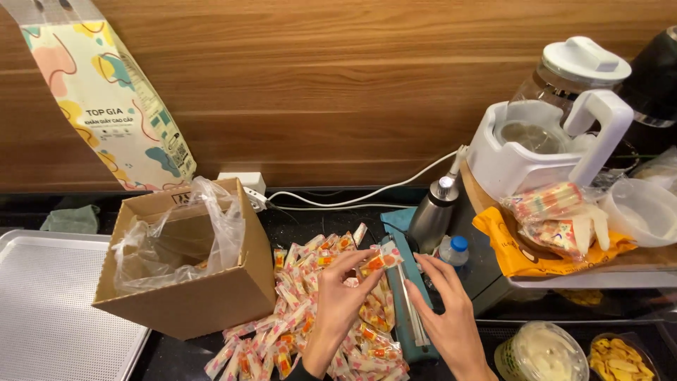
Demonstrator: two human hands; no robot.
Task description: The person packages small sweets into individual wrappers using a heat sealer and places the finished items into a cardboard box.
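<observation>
The left hand (pixel 338 296) pinches a small clear plastic snack packet with orange filling (pixel 381 259) at its fingertips, just over the teal bar-shaped heat sealer (pixel 403 296); the right hand (pixel 446 310) rests open and flat on the sealer's arm. The packet looks light, crinkly and slippery — best held by its flat edge. Beneath the left wrist lies a heap of like packets (pixel 303 331) on the black glossy counter (pixel 176 353); farther left, a bag-lined cardboard box (pixel 211 296).

A warm wood-panelled wall (pixel 338 92) rises behind a dark glossy countertop (pixel 317 215).
</observation>
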